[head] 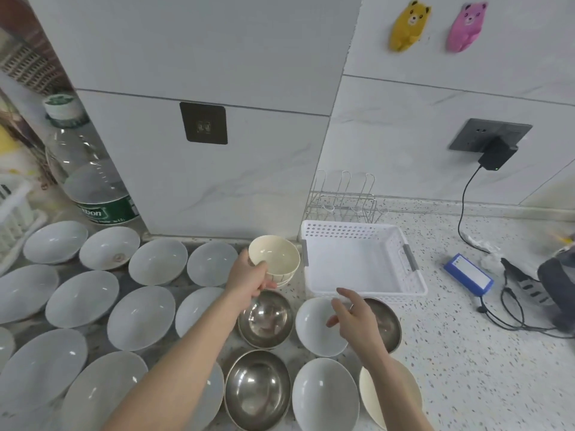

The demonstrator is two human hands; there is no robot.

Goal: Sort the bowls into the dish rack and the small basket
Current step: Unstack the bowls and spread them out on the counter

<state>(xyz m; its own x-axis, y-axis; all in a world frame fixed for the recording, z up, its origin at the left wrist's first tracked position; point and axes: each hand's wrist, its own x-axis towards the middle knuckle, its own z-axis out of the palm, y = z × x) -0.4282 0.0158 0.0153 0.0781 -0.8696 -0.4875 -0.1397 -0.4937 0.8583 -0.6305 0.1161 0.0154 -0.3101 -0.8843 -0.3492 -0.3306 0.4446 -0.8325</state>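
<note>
My left hand (249,279) grips a small cream bowl (275,258) by its near rim, tilted and lifted just left of the white perforated basket (413,286). Under it another cream bowl peeks out. My right hand (354,318) hovers with relaxed fingers over a white bowl (314,328) and a steel bowl (387,321), holding nothing. Two more steel bowls (266,318) (256,390) sit in front of the lifted one. Several white bowls (141,317) cover the counter to the left. The wire dish rack (342,197) stands behind the basket, against the wall.
A large water bottle (84,169) stands at the back left beside a wall corner. On the right lie a blue box (468,275), a black cable (510,309) from a wall charger (497,157), and a grey object (557,287). A cream bowl (370,396) lies under my right forearm.
</note>
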